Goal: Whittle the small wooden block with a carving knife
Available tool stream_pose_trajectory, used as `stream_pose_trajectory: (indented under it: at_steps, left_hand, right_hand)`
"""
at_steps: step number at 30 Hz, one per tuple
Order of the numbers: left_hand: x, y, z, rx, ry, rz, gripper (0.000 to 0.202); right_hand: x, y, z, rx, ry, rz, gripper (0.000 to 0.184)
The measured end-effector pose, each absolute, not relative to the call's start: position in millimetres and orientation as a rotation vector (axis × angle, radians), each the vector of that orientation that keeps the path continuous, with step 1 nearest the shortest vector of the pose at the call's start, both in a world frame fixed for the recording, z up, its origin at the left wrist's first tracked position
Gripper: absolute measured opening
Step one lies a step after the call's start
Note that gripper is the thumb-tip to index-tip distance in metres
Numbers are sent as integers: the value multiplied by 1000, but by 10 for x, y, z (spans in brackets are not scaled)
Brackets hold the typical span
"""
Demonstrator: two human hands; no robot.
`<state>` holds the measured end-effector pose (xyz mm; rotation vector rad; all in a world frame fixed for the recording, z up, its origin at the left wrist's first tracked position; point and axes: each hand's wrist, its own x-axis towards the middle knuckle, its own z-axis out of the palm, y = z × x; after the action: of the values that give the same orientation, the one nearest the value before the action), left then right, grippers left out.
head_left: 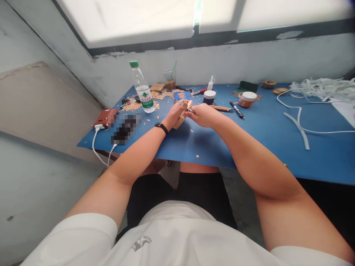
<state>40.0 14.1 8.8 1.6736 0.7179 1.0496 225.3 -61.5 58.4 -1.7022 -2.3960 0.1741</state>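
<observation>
My left hand (173, 115) is closed around a small pale wooden block (179, 122), which sticks out below the fingers, a little above the blue table. Against it, my right hand (204, 114) is closed on a slim tool that looks like a carving knife (190, 109). Most of this tool is hidden by the fingers, and its tip is too small to make out. Both hands meet over the middle of the table, close together at the wood. A black watch (161, 128) is on my left wrist.
Wood shavings (163, 94) lie around a water bottle (144, 96) at the back left. A phone (126, 129) and a brown case (105, 118) with cables sit left. Jars (247, 99), pens (236, 109) and a white cable (299, 118) are to the right. The table's front edge (205, 162) is near my lap.
</observation>
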Motion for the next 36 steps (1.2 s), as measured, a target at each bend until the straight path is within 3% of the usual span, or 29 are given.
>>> stream_pose_trajectory:
  at_steps: [8,15,28,36]
  left_hand:
    - [404,290,-8,1654,678,1048,76]
    - [344,388,-69,1745,659,1072,83]
    - [345,458,-154,1665,691,1142,65]
    - [309,263,-8,1622,712,1093,78]
  right_hand:
    - [2242,-690,657,-1633,-2367,301,51]
    - [2198,-686,661,-1704,-2392,195,46]
    - [2245,-553,448,-1773,-2197,98,71]
    - [2260,-536,455,-1694,-2226,129,73]
